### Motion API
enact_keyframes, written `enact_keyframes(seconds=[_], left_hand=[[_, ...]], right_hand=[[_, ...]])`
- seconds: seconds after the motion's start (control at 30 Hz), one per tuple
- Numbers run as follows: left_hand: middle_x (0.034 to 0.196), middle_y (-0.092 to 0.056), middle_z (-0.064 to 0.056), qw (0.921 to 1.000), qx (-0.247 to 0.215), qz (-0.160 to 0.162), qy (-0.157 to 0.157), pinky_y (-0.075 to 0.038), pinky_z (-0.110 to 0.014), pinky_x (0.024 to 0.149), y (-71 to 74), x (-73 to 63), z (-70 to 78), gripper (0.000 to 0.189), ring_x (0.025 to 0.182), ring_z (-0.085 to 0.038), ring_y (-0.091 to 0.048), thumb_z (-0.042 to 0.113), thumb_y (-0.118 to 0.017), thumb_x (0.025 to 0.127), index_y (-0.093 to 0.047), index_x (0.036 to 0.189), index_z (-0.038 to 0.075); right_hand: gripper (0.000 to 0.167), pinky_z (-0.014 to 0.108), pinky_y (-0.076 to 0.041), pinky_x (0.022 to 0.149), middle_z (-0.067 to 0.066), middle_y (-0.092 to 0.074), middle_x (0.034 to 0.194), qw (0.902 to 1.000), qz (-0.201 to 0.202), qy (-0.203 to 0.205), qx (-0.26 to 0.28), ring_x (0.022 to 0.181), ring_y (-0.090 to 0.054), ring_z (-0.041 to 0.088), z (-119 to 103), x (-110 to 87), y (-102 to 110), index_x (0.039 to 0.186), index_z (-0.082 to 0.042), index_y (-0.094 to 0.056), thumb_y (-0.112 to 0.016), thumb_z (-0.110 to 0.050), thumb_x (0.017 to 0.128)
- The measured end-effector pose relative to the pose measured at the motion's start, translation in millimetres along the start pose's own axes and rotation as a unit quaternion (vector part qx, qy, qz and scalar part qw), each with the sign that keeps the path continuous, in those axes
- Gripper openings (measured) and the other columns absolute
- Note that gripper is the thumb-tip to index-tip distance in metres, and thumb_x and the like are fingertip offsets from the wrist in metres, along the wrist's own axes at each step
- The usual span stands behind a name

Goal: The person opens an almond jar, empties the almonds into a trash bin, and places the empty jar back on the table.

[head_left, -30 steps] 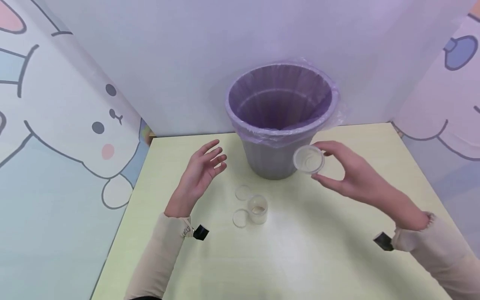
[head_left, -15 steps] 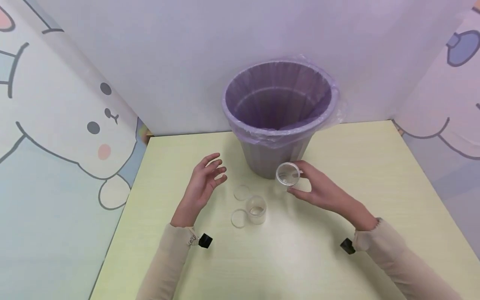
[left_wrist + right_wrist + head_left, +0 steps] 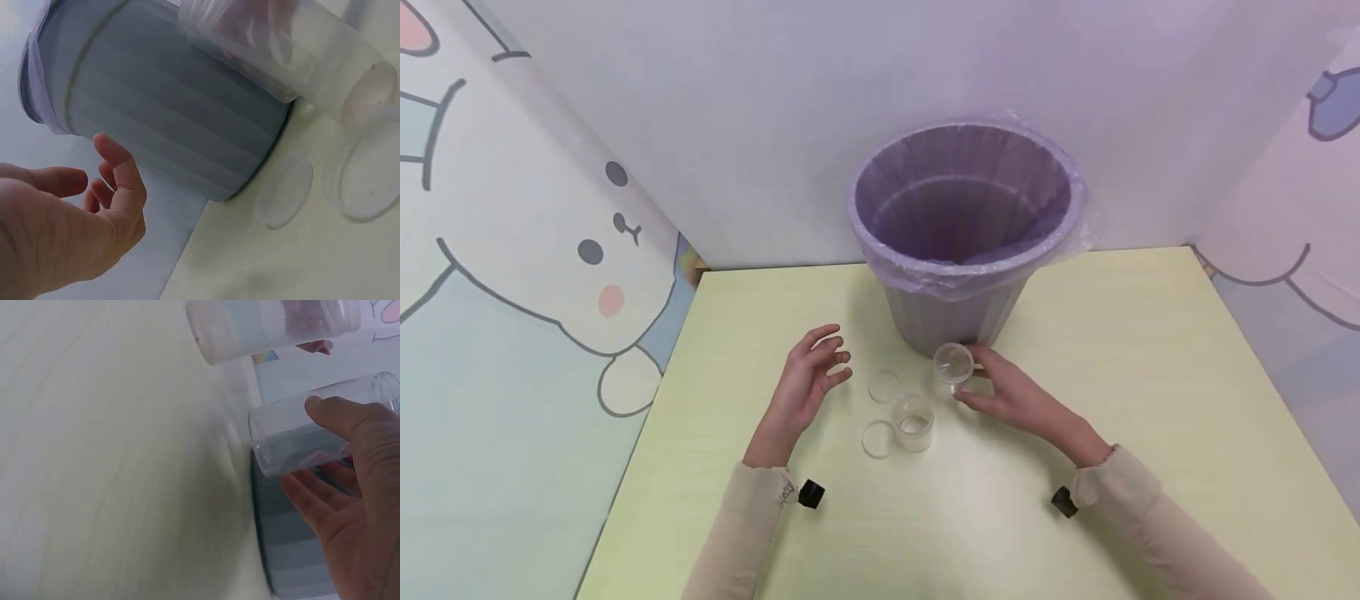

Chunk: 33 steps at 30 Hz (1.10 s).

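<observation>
My right hand (image 3: 1011, 396) grips a clear plastic jar (image 3: 953, 363) between thumb and fingers, low in front of the bin. In the right wrist view this jar (image 3: 312, 428) is see-through and has no lid on it. A second clear jar (image 3: 913, 423) stands upright on the table, with something brownish at its bottom. Beside it lie two clear round lids, one lid (image 3: 877, 439) right against the jar and another lid (image 3: 884, 386) farther back. To their left my left hand (image 3: 803, 379) hovers with loosely bent fingers, holding nothing.
A grey-purple bin (image 3: 951, 321) lined with a thin purple bag stands at the back of the pale yellow table (image 3: 1000, 517). White wall panels with cartoon drawings rise behind and on both sides.
My right hand has carried the jar left and down toward the table, closer to the standing jar. The left hand has dropped slightly toward me. The standing jar and lids stay put.
</observation>
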<state>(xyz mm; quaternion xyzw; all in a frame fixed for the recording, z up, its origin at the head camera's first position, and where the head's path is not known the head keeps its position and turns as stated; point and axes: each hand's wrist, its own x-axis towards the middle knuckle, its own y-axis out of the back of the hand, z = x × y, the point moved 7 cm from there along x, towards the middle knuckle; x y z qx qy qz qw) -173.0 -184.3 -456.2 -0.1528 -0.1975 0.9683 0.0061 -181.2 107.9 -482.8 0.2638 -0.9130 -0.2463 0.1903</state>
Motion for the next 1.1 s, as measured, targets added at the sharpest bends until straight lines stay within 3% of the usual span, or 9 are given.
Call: enact_keyframes(seconds=[0.43,0.63,0.8,0.97,1.1], left_hand=[[0.1,-0.056,0.003,0.9947,0.099,0.026,-0.008,-0.061,-0.026,0.077,17.5,-7.6,-6.7,0.024,0.089,-0.013,-0.062,0.01,-0.052,0.109,-0.053,0.133,0.012],[0.107,-0.054,-0.005,0.985,0.168,0.027,-0.031,-0.063,-0.027,0.077,22.7,-9.6,-1.1,0.029,0.089,-0.014,-0.06,0.007,-0.051,0.108,-0.05,0.138,0.006],[0.108,-0.055,-0.004,0.9769,0.208,0.023,-0.044,-0.063,-0.029,0.079,25.7,-11.3,5.6,0.027,0.091,-0.014,-0.06,0.008,-0.052,0.109,-0.052,0.135,0.009],[0.106,-0.056,-0.003,0.9698,0.237,0.023,-0.053,-0.063,-0.028,0.079,29.9,-14.3,13.3,0.028,0.09,-0.015,-0.061,0.008,-0.052,0.108,-0.052,0.136,0.006],[0.105,-0.055,-0.001,0.9593,0.275,0.03,-0.058,-0.062,-0.026,0.079,33.9,-17.9,19.5,0.03,0.089,-0.013,-0.062,0.007,-0.051,0.108,-0.051,0.138,0.002]], right_hand=[[0.064,0.038,-0.057,0.107,0.008,-0.061,0.143,0.9996,-0.012,-0.024,0.009,0.133,-0.06,0.024,14.5,-5.6,-13.9,0.148,-0.007,-0.048,-0.08,-0.013,0.093],[0.063,0.038,-0.057,0.107,0.009,-0.06,0.144,0.9992,-0.011,-0.033,0.018,0.133,-0.059,0.025,17.3,-8.7,-14.1,0.149,-0.007,-0.048,-0.078,-0.012,0.094],[0.065,0.04,-0.056,0.108,0.01,-0.058,0.146,0.999,-0.017,-0.041,0.008,0.135,-0.059,0.029,20.3,-16.8,-10.4,0.151,-0.007,-0.045,-0.077,-0.013,0.096],[0.065,0.044,-0.056,0.107,0.015,-0.058,0.147,0.9981,-0.017,-0.055,-0.023,0.132,-0.062,0.033,20.3,-37.2,0.3,0.153,-0.005,-0.043,-0.075,-0.018,0.098],[0.063,0.045,-0.057,0.104,0.012,-0.058,0.148,0.9952,-0.015,-0.073,-0.063,0.128,-0.065,0.033,19.4,-56.7,14.5,0.152,-0.006,-0.045,-0.074,-0.025,0.1]])
